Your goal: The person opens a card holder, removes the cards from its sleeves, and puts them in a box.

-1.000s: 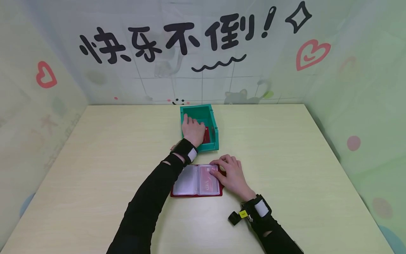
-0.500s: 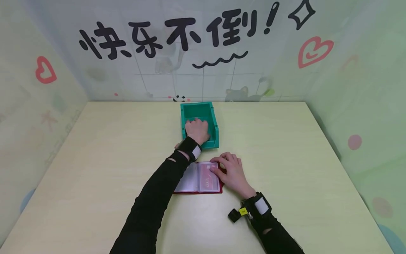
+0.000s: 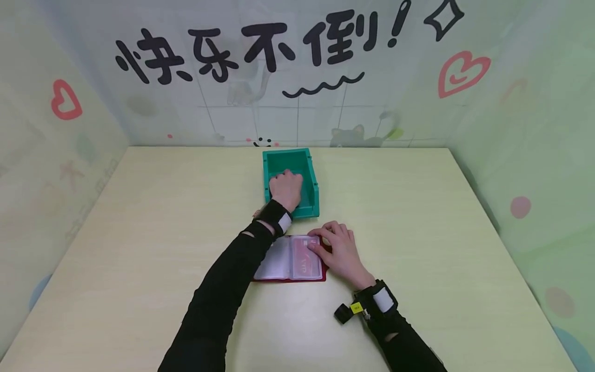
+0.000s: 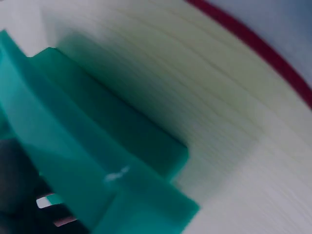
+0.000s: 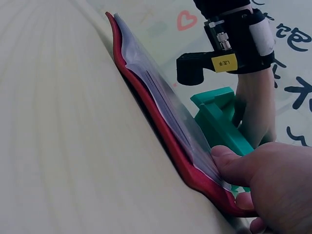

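My left hand [image 3: 286,189] reaches down into a teal plastic bin [image 3: 316,204], knuckles up and fingers pointing at its floor. Its fingertips are hidden in the head view, and I cannot tell what they hold. The left wrist view has the bin's rim [image 4: 73,146] in front of dark, partly covered fingers. Nearer me, a small red card holder [image 3: 271,263] lies spread open on the table, a pinkish card [image 3: 304,263] inside its right clear sleeve. My right hand [image 3: 343,253] pinches the holder's right edge, its thumb [image 5: 229,163] on the clear sleeves above the red cover [image 5: 170,146].
Both hands and the objects are on a pale wood table [image 3: 162,217]. A printed backdrop [image 3: 209,113] stands behind its far edge and along both sides. A wrist camera [image 3: 344,313] juts from the right wrist.
My left hand has moved from the bin's left side to its middle, its fingers bending down. The red card seen in the bin earlier is now out of sight. The right hand keeps its place.
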The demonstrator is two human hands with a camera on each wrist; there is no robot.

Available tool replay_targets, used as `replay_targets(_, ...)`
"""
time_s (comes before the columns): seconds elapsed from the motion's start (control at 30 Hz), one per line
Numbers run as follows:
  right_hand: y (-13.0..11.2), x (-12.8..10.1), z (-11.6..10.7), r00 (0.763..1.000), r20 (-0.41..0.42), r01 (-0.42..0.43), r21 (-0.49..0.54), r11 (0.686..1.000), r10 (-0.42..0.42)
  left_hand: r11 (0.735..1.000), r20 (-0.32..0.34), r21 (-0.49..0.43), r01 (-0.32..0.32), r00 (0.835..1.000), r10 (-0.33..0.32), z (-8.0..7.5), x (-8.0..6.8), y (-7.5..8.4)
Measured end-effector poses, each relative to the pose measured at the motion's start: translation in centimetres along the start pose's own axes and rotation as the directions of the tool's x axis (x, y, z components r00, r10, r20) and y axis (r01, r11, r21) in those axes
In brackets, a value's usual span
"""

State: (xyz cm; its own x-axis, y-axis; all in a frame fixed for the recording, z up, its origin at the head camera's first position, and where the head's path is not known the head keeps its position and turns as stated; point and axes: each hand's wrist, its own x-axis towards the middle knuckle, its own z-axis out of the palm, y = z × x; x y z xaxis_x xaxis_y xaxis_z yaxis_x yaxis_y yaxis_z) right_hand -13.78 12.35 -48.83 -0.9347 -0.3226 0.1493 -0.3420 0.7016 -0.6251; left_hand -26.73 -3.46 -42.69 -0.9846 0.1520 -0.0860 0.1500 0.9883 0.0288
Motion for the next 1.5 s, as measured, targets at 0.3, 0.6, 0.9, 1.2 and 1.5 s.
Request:
replay_targets(0.3,-0.1,0.1,0.0,1.0,-0.027,0.008,0.006,1.0,-0.008,0.917,-0.173,-0.336,-0.215,0.971,0.164,-3.3,-6.0,-0.3)
replay_targets(0.6,-0.1,0.0,0.1,0.999,-0.046,-0.007,-0.007,1.0,0.007,0.764,0.053,-0.626,-0.159,0.968,0.245,1.0,-12.1,-2.7)
replay_targets(0.9,0.0,0.0,0.3,0.999,-0.034,-0.025,-0.003,1.0,0.025,0.601,0.035,-0.791,-0.119,0.971,0.238,3.3,-12.9,-4.5)
replay_targets(1.2,-0.1,0.0,0.0,0.998,-0.056,0.017,0.02,1.0,-0.016,0.547,0.056,-0.835,-0.062,0.979,0.197,3.4,-12.7,-5.7)
replay_targets(1.5,-0.2,-0.1,0.0,0.999,-0.043,-0.012,0.03,0.999,0.013,0.73,0.027,-0.677,-0.093,0.988,0.152,2.7,-13.3,-6.4)
